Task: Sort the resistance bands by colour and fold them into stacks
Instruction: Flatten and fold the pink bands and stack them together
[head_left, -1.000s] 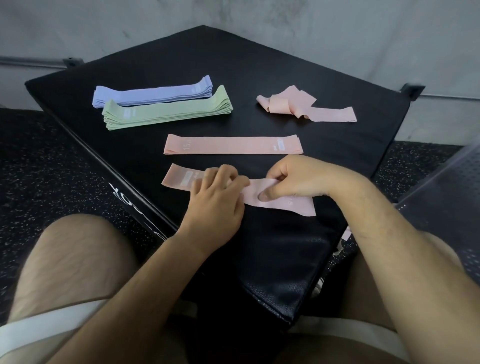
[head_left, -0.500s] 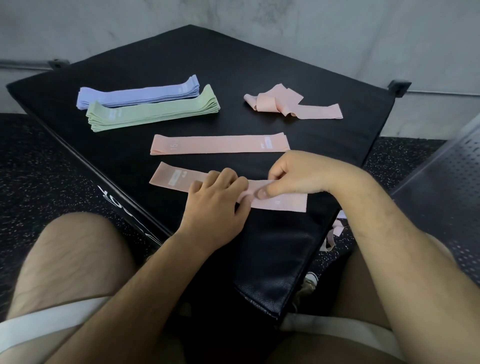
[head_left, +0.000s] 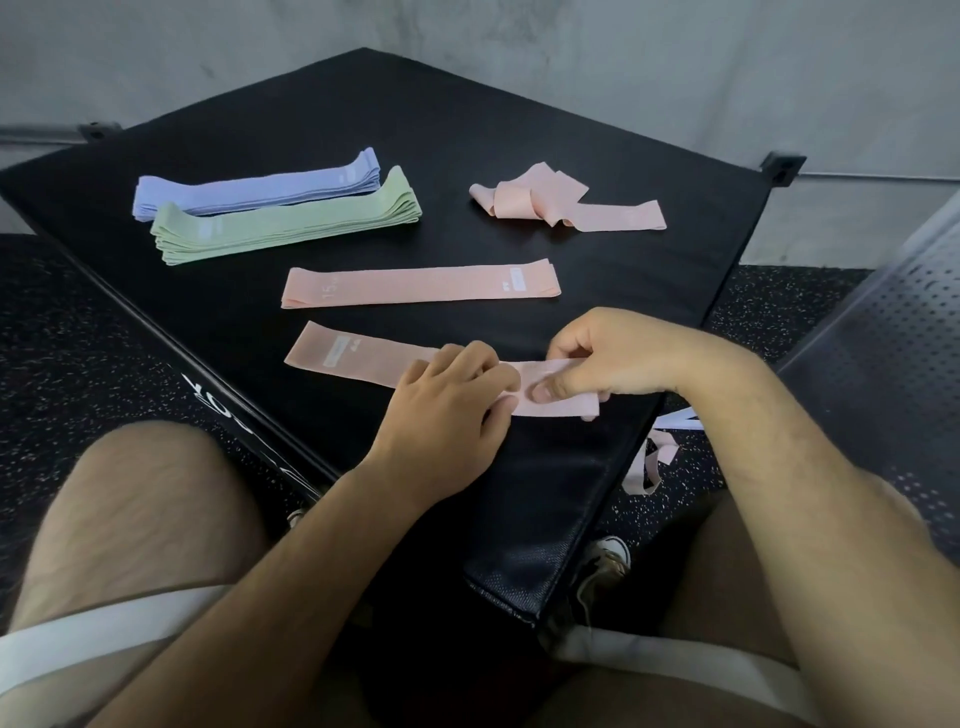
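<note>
On the black desk (head_left: 519, 130) we see the green stack (head_left: 285, 228) far left and the near pink band (head_left: 353, 356) at the front. Our left hand (head_left: 452, 400) grips its middle with curled fingers; our right hand (head_left: 613, 358) pinches its end.

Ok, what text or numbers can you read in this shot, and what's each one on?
"15", then small characters too blurred to read: left end of the far flat pink band.
White patch at that band's right end: unreadable.
White label on the nearer pink band: too blurred.
Pale label on the green stack: unreadable.
White lettering on the side of the black box: oblique, cut off, unreadable.
</note>
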